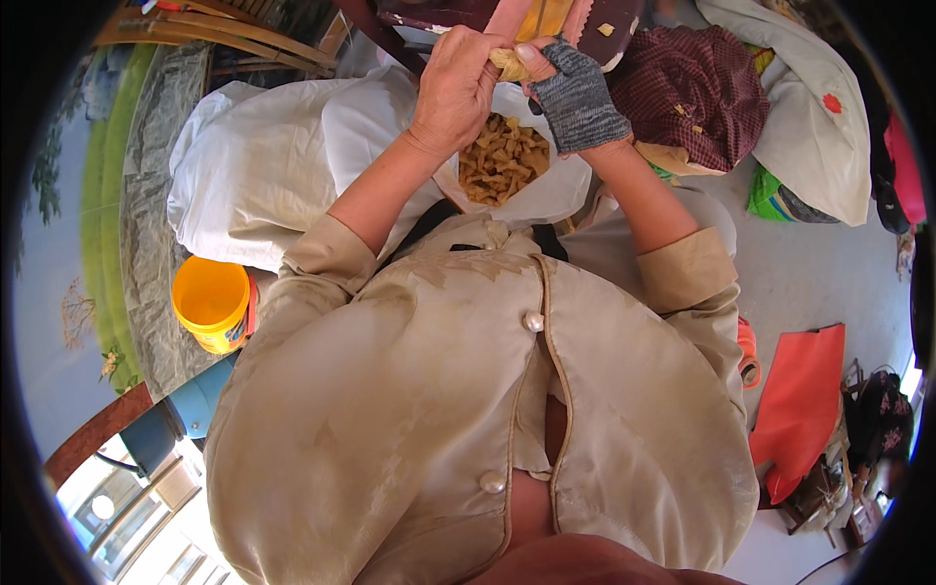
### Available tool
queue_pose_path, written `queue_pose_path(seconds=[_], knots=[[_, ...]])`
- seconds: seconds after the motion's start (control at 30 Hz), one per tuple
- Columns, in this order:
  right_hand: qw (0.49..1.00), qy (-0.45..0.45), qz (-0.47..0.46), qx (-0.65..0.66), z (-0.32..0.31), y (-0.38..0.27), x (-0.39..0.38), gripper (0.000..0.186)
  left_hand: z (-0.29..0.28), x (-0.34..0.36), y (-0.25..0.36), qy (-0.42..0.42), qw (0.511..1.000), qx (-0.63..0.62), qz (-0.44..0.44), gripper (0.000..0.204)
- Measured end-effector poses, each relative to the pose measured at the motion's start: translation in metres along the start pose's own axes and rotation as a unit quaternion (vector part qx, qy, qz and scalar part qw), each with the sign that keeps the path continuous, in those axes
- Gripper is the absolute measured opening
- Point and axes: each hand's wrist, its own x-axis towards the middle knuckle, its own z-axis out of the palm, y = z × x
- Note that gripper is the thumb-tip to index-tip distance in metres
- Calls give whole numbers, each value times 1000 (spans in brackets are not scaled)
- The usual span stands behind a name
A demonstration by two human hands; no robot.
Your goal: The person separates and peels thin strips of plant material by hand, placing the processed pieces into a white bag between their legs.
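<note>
My left hand (pixel 453 86) pinches a crumpled tan piece (pixel 509 64) at the top centre. My right hand (pixel 570 97), in a grey fingerless knit glove, is closed on the same piece, thumb against it. Just beyond my fingers, pink strips (pixel 575 19) and a yellowish strip (pixel 542 19) lie on a dark maroon seat or board (pixel 609 44). Beneath my hands an open white bag (pixel 565 180) holds several similar tan crumpled pieces (pixel 499 161).
White sacks (pixel 249 175) lie at left beside a yellow bucket (pixel 207 297) and wooden slats (pixel 249 34). A checked maroon cloth (pixel 692 97) and pale sack (pixel 829 136) are at right, above a red sheet (pixel 795 390) on the grey floor (pixel 770 263).
</note>
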Motion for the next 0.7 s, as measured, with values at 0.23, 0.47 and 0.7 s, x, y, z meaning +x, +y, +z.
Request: queue_pose_path(seconds=[0.23, 0.47, 0.7], knots=[[824, 41, -394, -405, -11, 9, 9, 30, -1, -7, -9, -104, 903, -325, -263, 17], [991, -115, 5, -65, -16, -9, 11, 34, -5, -3, -19, -41, 955, -246, -158, 15], [995, -86, 42, -23, -14, 0, 16, 34, -12, 7, 14, -62, 851, -406, -327, 10]])
